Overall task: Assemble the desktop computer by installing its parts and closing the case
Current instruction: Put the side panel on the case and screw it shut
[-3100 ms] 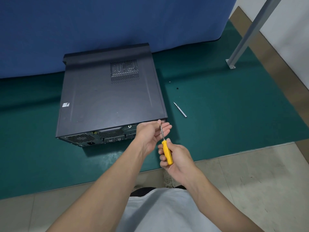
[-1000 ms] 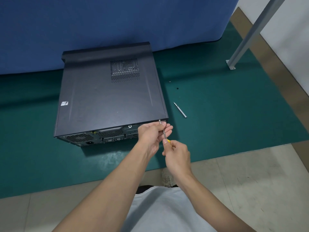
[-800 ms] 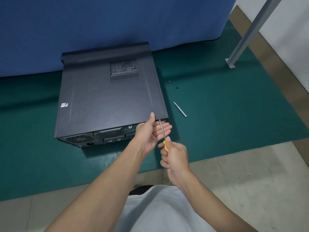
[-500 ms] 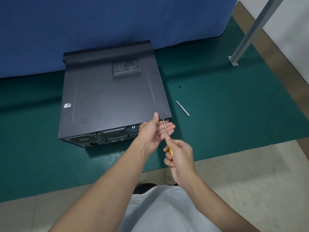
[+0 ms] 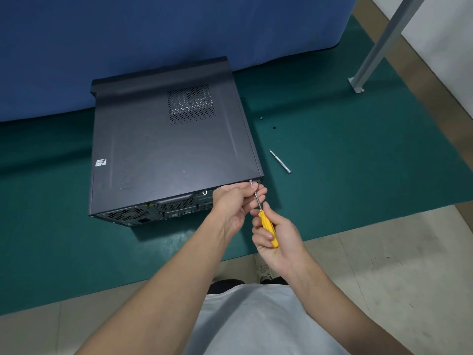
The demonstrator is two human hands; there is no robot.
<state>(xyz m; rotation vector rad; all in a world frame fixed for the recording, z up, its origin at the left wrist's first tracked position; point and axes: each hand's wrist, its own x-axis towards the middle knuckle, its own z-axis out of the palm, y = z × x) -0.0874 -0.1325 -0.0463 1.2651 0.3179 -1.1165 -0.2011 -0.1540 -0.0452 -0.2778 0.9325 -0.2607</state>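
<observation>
The black desktop computer case [image 5: 163,155] lies flat on the green mat with its side panel on and its rear ports facing me. My right hand [image 5: 275,239] grips the yellow handle of a screwdriver [image 5: 267,226]. Its metal shaft runs up to the case's near right rear corner, where the tip meets a screw [image 5: 251,181]. My left hand [image 5: 236,203] is at that corner, its fingers pinching the shaft near the tip.
A loose metal screwdriver bit [image 5: 280,161] lies on the green mat [image 5: 358,162] right of the case, with two small screws [image 5: 274,128] beyond it. A blue cloth hangs behind the case. A grey metal post [image 5: 378,44] stands at the right.
My left thumb came off the panel's top edge and the fingers closed around the shaft. My right hand turned on the handle, so more yellow shows.
</observation>
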